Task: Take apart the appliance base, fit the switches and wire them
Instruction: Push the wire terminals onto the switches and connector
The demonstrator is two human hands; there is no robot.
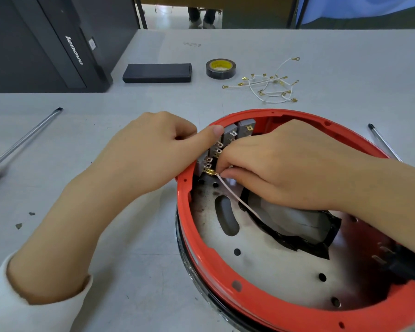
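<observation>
Appliance base: the red-rimmed appliance base (268, 305) lies open side up on the bench (130, 236), at the near right; its near and right edges run out of view.
Switches: a row of grey switches (230, 133) stands against the inner far-left wall, brass tabs facing inward.
Left hand: the left hand (149, 149) rests on the rim from outside, fingers curled under, the forefinger stretched onto the top of one switch; it seems to brace, gripping nothing that I can see.
Right hand: the right hand (285, 164) reaches inside and pinches a white wire (233, 195) just behind its brass connector (210, 173), which sits at a lower switch tab.
Risk, misfit: pushed at an angle, the connector could bend the tab or slide past it instead of seating.
Risk, wrong tab: the tabs crowd together, so the wire could land on a neighbour.
Risk, switch shift: if the brace slackens, the push may tip the switch out of its seat.
Risk, strain: pulling on the wire rather than the connector could loosen the crimp.
Hidden: the right fingertips and the tabs behind them; whether the connector is fully home; the wire's far end, which passes under the hand.
Elsewhere: spare wires (268, 85), a tape roll (221, 68) and two screwdrivers (27, 137) lie on the bench.
</observation>
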